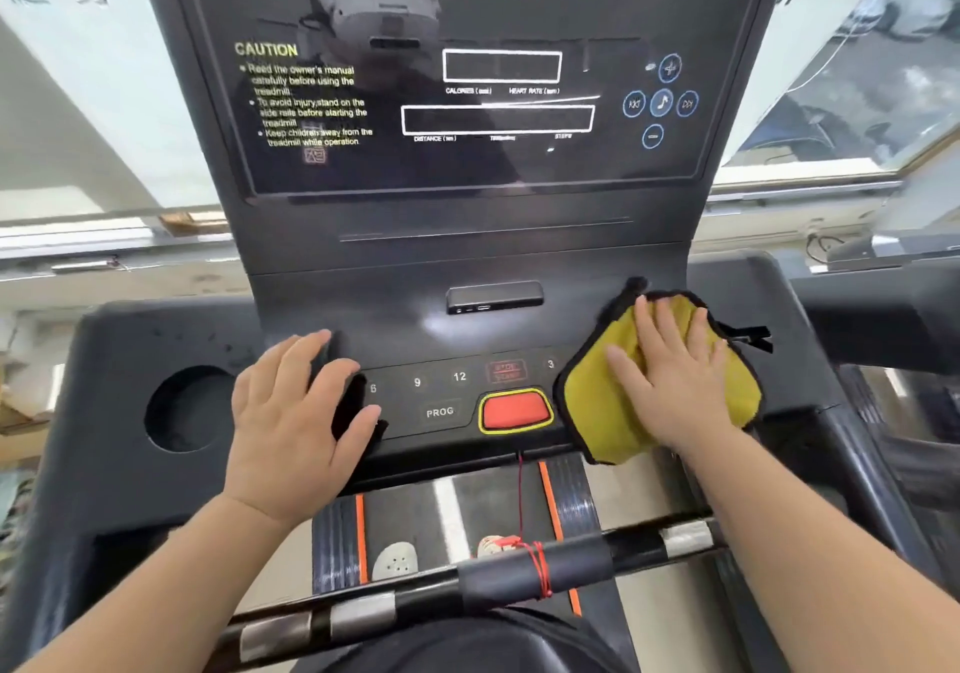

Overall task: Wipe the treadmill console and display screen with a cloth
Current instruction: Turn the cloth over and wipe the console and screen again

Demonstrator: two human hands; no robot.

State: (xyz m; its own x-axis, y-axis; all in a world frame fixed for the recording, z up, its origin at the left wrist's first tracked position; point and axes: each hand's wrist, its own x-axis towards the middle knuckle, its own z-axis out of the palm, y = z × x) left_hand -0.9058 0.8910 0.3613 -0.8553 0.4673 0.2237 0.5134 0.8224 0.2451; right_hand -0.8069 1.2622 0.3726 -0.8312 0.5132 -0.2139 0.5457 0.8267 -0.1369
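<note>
The black treadmill console (467, 329) fills the middle of the view, with its dark glossy display screen (483, 85) rising above. A yellow cloth (597, 407) with black edging lies on the right side of the button strip. My right hand (675, 376) presses flat on the cloth, fingers straight and spread. My left hand (296, 412) rests flat on the left end of the button strip, fingers straight, holding nothing. It covers part of the keys there.
A red safety key (514, 410) sits at the strip's centre, its red cord (521, 495) running down to the front handlebar (467, 579). A round cup holder (187, 407) is at the left. The running belt (452, 516) shows below. Windows flank the console.
</note>
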